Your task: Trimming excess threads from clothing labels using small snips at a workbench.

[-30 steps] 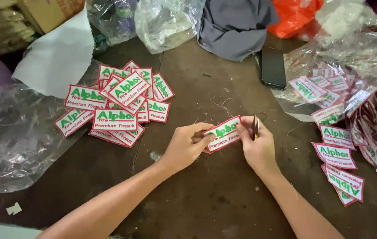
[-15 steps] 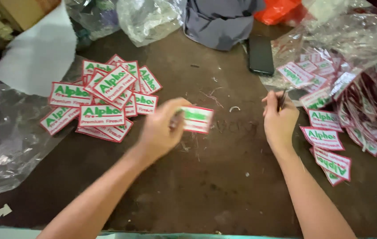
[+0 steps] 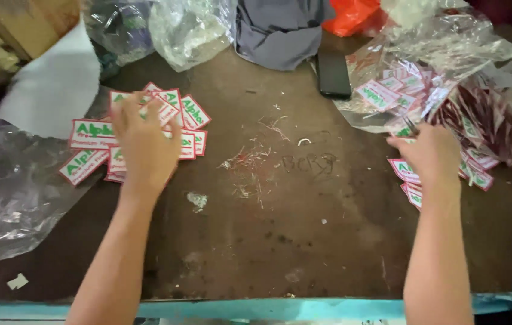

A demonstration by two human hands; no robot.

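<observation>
My left hand (image 3: pixel 141 144) lies palm down with fingers spread on a pile of white patches (image 3: pixel 90 132) with red borders and green lettering, at the table's left. My right hand (image 3: pixel 427 153) reaches over a second heap of the same patches (image 3: pixel 413 194) at the right, beside a clear plastic bag (image 3: pixel 448 42) spilling more of them. Its fingers are curled around a thin dark tool (image 3: pixel 409 124) whose tip sticks out past the knuckles. What the tool is I cannot make out.
A black phone (image 3: pixel 334 73) lies at the back, next to grey cloth (image 3: pixel 280 27) and an orange bag (image 3: pixel 352 15). Crumpled clear plastic (image 3: pixel 3 204) and a white sheet (image 3: pixel 51 90) sit at the left. Thread scraps (image 3: pixel 250 159) litter the brown tabletop (image 3: pixel 304 241).
Both hands held one patch at the centre; the left hand carried it left onto the pile. The right hand moved right with the tool to the other heap.
</observation>
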